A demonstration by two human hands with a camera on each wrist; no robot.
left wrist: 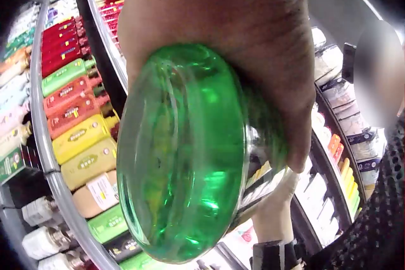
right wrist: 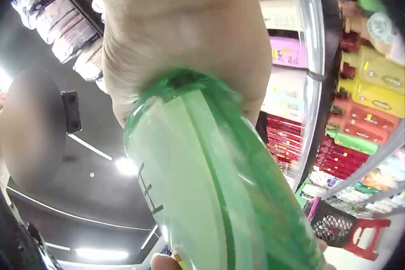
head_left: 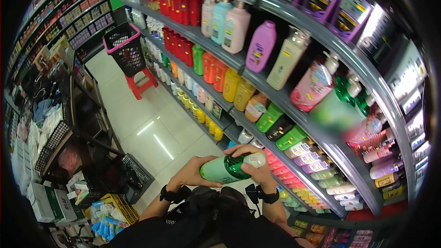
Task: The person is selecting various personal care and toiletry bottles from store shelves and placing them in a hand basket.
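Between both hands, in front of the body, a green see-through bottle (head_left: 219, 170) with a pale green label lies tilted nearly sideways. My left hand (head_left: 189, 173) grips it at the base end. The right hand (head_left: 262, 173) holds the top end, its fingers around the shoulder and the pale cap (head_left: 255, 159). In the left wrist view the glossy green base (left wrist: 183, 156) faces the camera, the palm curved over it. The right wrist view shows the label (right wrist: 183, 175) running away from that hand, with fingertips of the other hand at the far end.
Shelves of shampoo and wash bottles (head_left: 234, 87) curve along the right side, with a grey shelf edge (head_left: 317, 133) close to the right hand. A black basket (head_left: 126, 50) with a pink rim stands on a red stool (head_left: 141, 84). Crates and cartons (head_left: 53, 204) line the left.
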